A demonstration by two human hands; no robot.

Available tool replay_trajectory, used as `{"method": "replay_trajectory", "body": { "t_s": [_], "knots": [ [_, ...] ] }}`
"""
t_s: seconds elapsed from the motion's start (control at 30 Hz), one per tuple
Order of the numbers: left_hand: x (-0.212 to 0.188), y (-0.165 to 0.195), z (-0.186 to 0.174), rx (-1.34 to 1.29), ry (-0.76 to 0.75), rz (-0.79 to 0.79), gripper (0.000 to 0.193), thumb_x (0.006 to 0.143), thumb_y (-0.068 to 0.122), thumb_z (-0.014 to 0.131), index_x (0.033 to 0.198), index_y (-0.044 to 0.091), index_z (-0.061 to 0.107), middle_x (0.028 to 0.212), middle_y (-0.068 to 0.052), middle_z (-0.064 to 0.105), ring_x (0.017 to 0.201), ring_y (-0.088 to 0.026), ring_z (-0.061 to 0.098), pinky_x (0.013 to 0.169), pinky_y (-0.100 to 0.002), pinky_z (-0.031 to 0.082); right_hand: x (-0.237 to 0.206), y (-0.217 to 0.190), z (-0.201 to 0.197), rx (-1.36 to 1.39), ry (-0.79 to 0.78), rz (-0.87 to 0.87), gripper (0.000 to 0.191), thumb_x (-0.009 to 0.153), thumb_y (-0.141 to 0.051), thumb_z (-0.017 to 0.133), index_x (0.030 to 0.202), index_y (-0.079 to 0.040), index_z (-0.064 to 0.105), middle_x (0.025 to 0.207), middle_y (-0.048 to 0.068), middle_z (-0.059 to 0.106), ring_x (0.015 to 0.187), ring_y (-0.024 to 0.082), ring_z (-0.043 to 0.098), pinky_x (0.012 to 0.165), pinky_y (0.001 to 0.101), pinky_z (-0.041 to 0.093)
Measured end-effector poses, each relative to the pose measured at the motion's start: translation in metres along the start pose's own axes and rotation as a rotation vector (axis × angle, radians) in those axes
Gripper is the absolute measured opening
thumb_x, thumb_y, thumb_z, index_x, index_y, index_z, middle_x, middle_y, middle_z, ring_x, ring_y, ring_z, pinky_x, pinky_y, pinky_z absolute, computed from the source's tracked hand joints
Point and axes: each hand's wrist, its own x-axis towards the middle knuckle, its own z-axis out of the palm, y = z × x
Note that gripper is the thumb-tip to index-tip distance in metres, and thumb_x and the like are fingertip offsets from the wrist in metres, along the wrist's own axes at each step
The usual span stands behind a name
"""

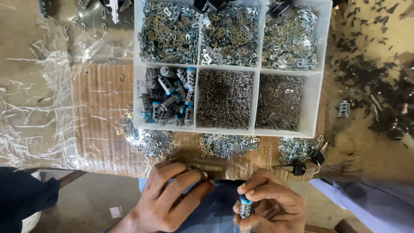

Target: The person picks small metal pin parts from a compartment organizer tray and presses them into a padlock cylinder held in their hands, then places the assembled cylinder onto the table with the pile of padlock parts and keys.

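Here, lock cylinder (246, 208) upright, between right-hand fingers (263, 192)

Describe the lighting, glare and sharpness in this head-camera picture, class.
Head view: even daylight, soft shadows; glare streaks on the crinkled plastic sheet; white tray and its metal parts sharp; left hand and right hand, holding a blue-ringed cylinder, slightly soft; edges bowed by the wide lens.

A table (26, 86) was covered in clear plastic sheet (39, 121) and cardboard (101, 112). On it sat a white 6-compartment tray (321, 56), 3 piles of metal plates (226, 144), and keys (304, 166).
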Motion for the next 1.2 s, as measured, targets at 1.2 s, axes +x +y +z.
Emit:
{"method": "replay_trajectory", "body": {
  "t_s": [1.2],
  "knots": [
    [0.040, 0.050, 0.048, -1.393, -0.153, -0.582, 0.030, 0.086, 0.014, 0.089, 0.102, 0.007, 0.065, 0.089, -0.002, 0.060, 0.075, -0.007, 0.049, 0.068, -0.028, 0.039, -0.016, -0.044, -0.029, -0.785, -0.106, -0.166, 0.017, 0.087, -0.012, 0.081, 0.099, 0.001, 0.080, 0.094, 0.010, 0.077, 0.085, 0.014, 0.078, 0.077, 0.0249, 0.063]
  ]
}}
